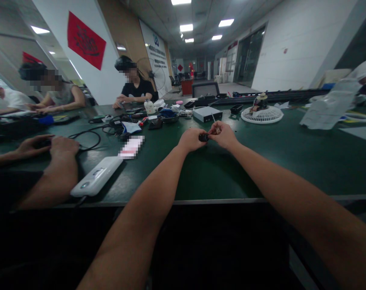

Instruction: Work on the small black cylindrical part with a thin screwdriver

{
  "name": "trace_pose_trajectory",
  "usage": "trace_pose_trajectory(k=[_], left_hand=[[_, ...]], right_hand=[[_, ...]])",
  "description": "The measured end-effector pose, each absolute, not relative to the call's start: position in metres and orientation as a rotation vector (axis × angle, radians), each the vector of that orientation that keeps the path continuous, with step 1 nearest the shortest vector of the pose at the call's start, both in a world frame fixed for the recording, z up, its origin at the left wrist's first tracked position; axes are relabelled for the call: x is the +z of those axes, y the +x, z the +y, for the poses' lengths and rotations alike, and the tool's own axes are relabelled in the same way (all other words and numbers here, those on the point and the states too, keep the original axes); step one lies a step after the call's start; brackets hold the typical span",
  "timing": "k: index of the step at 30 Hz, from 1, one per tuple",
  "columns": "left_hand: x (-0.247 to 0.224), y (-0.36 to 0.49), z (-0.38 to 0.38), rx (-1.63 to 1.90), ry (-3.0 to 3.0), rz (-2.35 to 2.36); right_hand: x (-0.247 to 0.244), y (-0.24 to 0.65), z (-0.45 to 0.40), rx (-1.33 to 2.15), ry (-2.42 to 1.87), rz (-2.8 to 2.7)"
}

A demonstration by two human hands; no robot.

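Left hand [189,140] grip clenched on a small matte-black plastic part [203,137], right hand [224,135] grip pinching a thin pale rod [215,123] against it; part sits mid-air just above the dark-green laminate worktop [219,173]; fine detail unresolved; tight, steady fingertip hold suits parts this small.

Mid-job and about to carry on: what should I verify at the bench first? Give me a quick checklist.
1. Black part pinched in left hand: ok.
2. Right hand holding brown piece: ok.
3. Thin stick joined to brown piece: cannot tell, fingers hide the join.
4. Both hands apart from white box: ok.
5. Co-worker's hands apart from yours: ok.
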State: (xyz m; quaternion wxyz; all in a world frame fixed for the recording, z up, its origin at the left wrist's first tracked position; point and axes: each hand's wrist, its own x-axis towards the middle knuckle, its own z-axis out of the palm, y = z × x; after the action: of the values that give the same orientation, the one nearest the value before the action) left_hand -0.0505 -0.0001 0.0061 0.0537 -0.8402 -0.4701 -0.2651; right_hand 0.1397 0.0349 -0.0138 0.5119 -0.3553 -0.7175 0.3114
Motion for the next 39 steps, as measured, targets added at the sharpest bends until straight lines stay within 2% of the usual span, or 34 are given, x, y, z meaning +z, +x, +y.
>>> trace_pose_trajectory(k=[10, 20, 29, 39], left_hand=[[0.008, -0.050, -0.003, -0.762, -2.557, -1.428], [0.011, -0.047, -0.005, -0.789, -2.530, -1.459], [0.011, -0.053, -0.004, -0.837, -2.359, -1.684], [0.011, -0.053, -0.005, -0.877, -2.270, -1.768]], right_hand=[[-0.004, 0.143, 0.023, 0.537, -1.128, -1.863], [-0.004, 0.143, 0.021, 0.377, -1.205, -1.960], [0.006, 0.143, 0.020, 0.845, -1.027, -1.591], [0.006, 0.139, 0.022, 0.948, -1.072, -1.459]])
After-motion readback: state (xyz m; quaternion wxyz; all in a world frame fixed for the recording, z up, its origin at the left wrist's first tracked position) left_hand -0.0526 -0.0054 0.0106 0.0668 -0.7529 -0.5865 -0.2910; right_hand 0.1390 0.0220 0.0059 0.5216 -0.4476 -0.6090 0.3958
